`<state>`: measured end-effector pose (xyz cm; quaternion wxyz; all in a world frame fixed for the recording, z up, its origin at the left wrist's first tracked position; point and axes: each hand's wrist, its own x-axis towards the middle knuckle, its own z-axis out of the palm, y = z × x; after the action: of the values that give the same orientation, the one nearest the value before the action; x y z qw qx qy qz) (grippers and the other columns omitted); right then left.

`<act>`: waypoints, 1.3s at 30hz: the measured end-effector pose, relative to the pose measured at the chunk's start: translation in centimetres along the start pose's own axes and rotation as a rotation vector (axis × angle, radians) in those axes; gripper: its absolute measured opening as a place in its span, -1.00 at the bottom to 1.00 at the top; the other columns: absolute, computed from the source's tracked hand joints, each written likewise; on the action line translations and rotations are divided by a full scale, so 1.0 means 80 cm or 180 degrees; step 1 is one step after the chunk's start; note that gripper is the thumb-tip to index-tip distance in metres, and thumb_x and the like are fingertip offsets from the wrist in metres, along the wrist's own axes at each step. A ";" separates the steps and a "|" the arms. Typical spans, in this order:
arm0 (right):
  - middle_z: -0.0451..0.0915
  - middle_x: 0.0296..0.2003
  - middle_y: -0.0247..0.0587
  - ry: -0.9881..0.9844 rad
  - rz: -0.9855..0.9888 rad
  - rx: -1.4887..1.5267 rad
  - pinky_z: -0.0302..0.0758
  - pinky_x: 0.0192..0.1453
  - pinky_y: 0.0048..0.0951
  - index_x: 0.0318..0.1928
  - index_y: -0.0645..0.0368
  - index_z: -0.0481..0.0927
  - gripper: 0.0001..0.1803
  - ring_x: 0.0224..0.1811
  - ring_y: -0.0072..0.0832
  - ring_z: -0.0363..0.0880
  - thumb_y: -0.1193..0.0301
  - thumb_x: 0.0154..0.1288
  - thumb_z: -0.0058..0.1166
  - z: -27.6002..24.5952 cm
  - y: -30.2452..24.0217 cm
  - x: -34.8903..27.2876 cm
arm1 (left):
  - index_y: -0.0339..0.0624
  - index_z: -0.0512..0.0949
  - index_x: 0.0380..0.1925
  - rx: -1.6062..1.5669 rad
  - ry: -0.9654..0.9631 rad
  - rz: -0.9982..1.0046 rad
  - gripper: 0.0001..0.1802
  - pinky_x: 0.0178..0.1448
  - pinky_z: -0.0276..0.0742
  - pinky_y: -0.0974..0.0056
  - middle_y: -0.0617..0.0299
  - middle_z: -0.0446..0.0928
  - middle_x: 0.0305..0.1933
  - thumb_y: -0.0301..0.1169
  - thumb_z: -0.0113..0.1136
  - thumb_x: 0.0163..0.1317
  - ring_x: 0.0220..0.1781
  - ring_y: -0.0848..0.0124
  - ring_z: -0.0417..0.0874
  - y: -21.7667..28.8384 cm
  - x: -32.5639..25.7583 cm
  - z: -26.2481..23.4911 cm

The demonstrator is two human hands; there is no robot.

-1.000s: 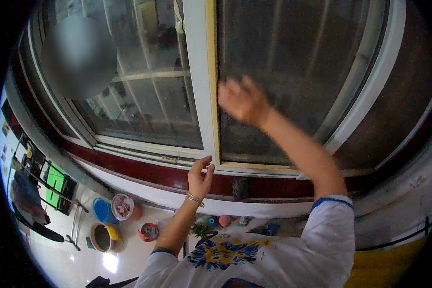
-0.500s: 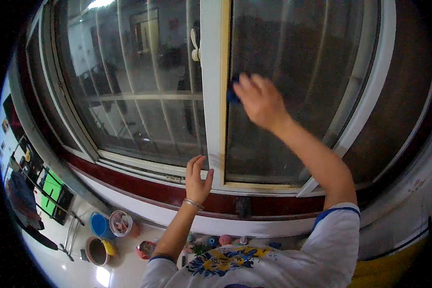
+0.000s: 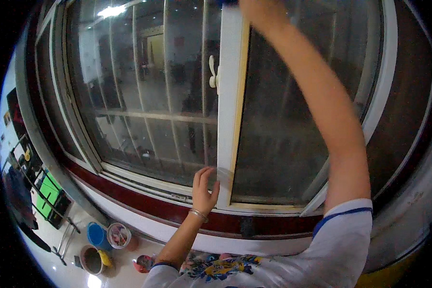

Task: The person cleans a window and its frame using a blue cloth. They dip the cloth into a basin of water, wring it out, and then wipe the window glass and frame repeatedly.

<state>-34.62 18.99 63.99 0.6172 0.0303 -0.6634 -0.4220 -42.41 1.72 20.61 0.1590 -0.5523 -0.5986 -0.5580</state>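
High at the top edge, my right hand (image 3: 265,14) presses a dark blue cloth (image 3: 228,2) to the white upright of the window frame (image 3: 229,101). The fingers are partly cut off by the picture's edge. Much lower, my left hand (image 3: 206,193) is beside the foot of that same upright, fingers apart and holding nothing. Whether its fingertips touch the frame I cannot tell. A white window handle (image 3: 212,77) sticks out from the left sash, between the heights of my two hands. Behind the right forearm lies the dark right pane (image 3: 278,144).
Beneath the window runs a dark red sill (image 3: 177,211). On the floor at lower left stand a blue bucket (image 3: 97,234), a pink-white bucket (image 3: 118,235) with things in it and a brownish basin (image 3: 91,259) with a yellow cloth (image 3: 104,258). Farther left is a black rack (image 3: 65,240).
My right hand has gone up from the edge of the right pane to the top of the upright, taking the blue cloth along. My left hand stays by the upright's foot; the whole view has shifted.
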 end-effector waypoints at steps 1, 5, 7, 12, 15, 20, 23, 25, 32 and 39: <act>0.50 -0.20 0.01 -0.0207 0.0055 -0.0368 0.41 0.01 -0.11 -0.15 0.26 0.59 -0.77 -0.06 -0.04 0.42 0.48 0.25 -0.07 -0.028 0.033 0.033 | -0.25 0.41 0.01 -0.0371 -0.0073 0.0080 -0.54 0.18 0.38 0.09 -0.05 0.40 0.08 -0.53 0.22 0.06 0.12 0.01 0.43 0.012 0.005 0.027; 0.49 -0.22 0.05 -0.0075 0.0294 -0.0346 0.42 -0.01 -0.11 -0.16 0.26 0.60 -0.76 -0.06 -0.01 0.42 0.51 0.19 -0.06 -0.030 0.034 0.051 | -0.24 0.42 0.01 -0.0383 -0.0031 -0.0075 -0.55 0.18 0.37 0.08 -0.03 0.40 0.08 -0.51 0.23 0.06 0.12 0.00 0.43 0.000 0.002 0.012; 0.54 -0.20 -0.16 -0.0537 0.0685 -0.0053 0.46 0.03 -0.26 -0.28 0.12 0.64 -0.78 -0.02 -0.18 0.48 0.56 0.04 0.00 -0.021 -0.012 -0.007 | -0.24 0.42 0.01 -0.0170 0.0026 -0.0143 -0.55 0.18 0.37 0.09 -0.03 0.40 0.08 -0.51 0.23 0.07 0.11 0.01 0.43 -0.011 -0.008 -0.012; 0.53 -0.29 -0.15 -0.0217 0.0160 0.0282 0.48 0.01 -0.26 -0.28 0.11 0.65 -0.76 -0.12 -0.24 0.49 0.57 0.02 0.00 -0.032 -0.098 -0.098 | -0.25 0.42 0.01 -0.0064 -0.0067 -0.0318 -0.57 0.17 0.37 0.09 -0.04 0.41 0.07 -0.49 0.22 0.09 0.11 0.01 0.44 -0.034 -0.024 -0.028; 0.53 -0.25 -0.02 -0.0309 0.0444 -0.0532 0.46 -0.02 -0.18 -0.25 0.18 0.63 -0.79 -0.10 -0.11 0.49 0.56 0.09 -0.01 -0.050 -0.015 -0.023 | -0.25 0.42 0.00 -0.0311 -0.0174 -0.0228 -0.58 0.17 0.38 0.09 -0.04 0.41 0.06 -0.49 0.21 0.10 0.10 0.00 0.44 -0.023 -0.020 -0.006; 0.50 -0.28 0.07 -0.0047 0.0898 -0.0215 0.42 -0.01 -0.11 -0.26 0.33 0.57 -0.79 -0.12 0.02 0.44 0.64 0.02 0.00 -0.058 0.029 -0.021 | -0.26 0.43 -0.04 -0.0450 -0.0279 -0.0228 -0.61 0.15 0.39 0.08 -0.06 0.43 0.02 -0.50 0.20 0.09 0.08 -0.01 0.45 -0.018 -0.022 0.004; 0.50 -0.29 0.07 0.0329 0.1376 0.0194 0.42 -0.03 -0.11 -0.30 0.36 0.55 -0.80 -0.14 0.02 0.45 0.65 -0.03 0.04 -0.065 -0.006 -0.040 | -0.26 0.43 -0.06 -0.0482 -0.0269 -0.0224 -0.63 0.13 0.39 0.08 -0.06 0.44 -0.01 -0.51 0.19 0.09 0.07 -0.01 0.45 -0.037 -0.030 0.000; 0.52 -0.28 0.05 0.0254 0.1434 0.0118 0.44 -0.06 -0.14 -0.30 0.33 0.56 -0.81 -0.16 0.00 0.49 0.55 0.00 0.09 -0.068 -0.017 -0.046 | -0.27 0.43 -0.06 -0.0486 -0.0347 -0.0206 -0.63 0.12 0.39 0.08 -0.06 0.44 -0.02 -0.51 0.20 0.09 0.06 -0.01 0.45 -0.037 -0.027 -0.006; 0.54 -0.34 -0.12 0.0118 0.1304 0.0122 0.48 -0.16 -0.28 -0.36 0.25 0.56 -0.82 -0.25 -0.12 0.55 0.50 -0.06 0.19 -0.061 -0.074 -0.063 | -0.28 0.43 -0.07 -0.0548 -0.0332 -0.0327 -0.63 0.11 0.39 0.09 -0.05 0.46 -0.04 -0.52 0.20 0.07 0.06 -0.01 0.45 -0.054 -0.038 -0.009; 0.47 -0.33 0.09 -0.0369 0.1334 -0.0306 0.40 -0.06 -0.09 -0.30 0.37 0.60 -0.77 -0.20 0.04 0.45 0.66 -0.07 0.04 -0.067 -0.035 -0.006 | -0.29 0.43 -0.07 -0.0585 -0.0266 -0.0461 -0.64 0.07 0.40 0.11 -0.04 0.45 -0.07 -0.52 0.18 0.08 0.00 0.01 0.46 -0.053 -0.041 -0.023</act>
<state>-31.32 14.67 61.35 0.6530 -0.1620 -0.6686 -0.3167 -45.64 -0.44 16.50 0.0418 -0.5426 -0.5894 -0.5971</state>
